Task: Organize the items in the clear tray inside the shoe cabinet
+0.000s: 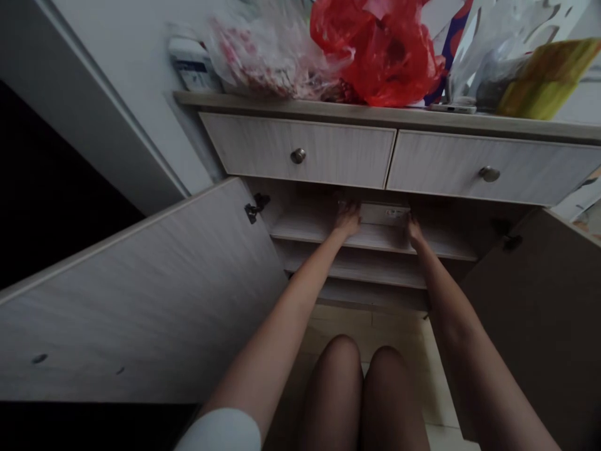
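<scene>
A pale, flat box with a small printed mark lies on the upper shelf inside an open cabinet. My left hand holds its left end, fingers reaching back over that side. At the opposite end, my right hand presses against the box's right side, its fingers partly hidden in shadow. Both arms stretch forward between the two opened doors. The back of the box and of the shelf is too dark to make out.
The left door and right door stand swung outward. Two drawers with round knobs sit above the opening. On the cabinet top are a white bottle, a clear bag, a red plastic bag and a yellow package.
</scene>
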{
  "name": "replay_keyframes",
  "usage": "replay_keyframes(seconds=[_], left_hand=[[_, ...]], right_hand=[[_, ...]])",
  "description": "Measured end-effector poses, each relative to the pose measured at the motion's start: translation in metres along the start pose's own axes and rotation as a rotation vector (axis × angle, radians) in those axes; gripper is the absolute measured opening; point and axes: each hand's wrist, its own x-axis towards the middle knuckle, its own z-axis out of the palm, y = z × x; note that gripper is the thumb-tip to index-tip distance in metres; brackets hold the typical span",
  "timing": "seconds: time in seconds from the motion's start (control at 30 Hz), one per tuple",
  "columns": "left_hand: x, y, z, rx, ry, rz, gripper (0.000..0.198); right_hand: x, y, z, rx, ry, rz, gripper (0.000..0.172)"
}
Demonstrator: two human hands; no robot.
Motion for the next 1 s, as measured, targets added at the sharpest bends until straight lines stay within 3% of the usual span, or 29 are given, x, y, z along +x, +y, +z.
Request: replay_keyframes(seconds=[0.17,0.4,0.57,0.8,1.0], left_hand=[[-0.032,-0.028,0.001,0.014,0.098,-0.008,0.056],[-0.087,-0.095,-0.024,0.041,0.167,-0.069,0.051],[-0.114,-0.129,-0.044,0.083,0.137,-0.104,0.048],[-0.133,-0.156,-0.055,0.123,0.139,-0.134,0.046],[-0.129,-0.164,-0.054,0.107,0.168,-0.169,0.044]], right_hand=[[-0.017,-0.004,0.035,0.012,-0.025,0.06,0.081],[-0.072,-0.038,0.089,0.02,-0.149,0.013,0.084],[-0.096,-0.068,0.121,0.018,-0.255,-0.015,0.085],[-0.108,-0.089,0.147,0.042,-0.335,-0.038,0.086],[-0.102,-0.084,0.147,0.177,-0.357,-0.013,0.087]])
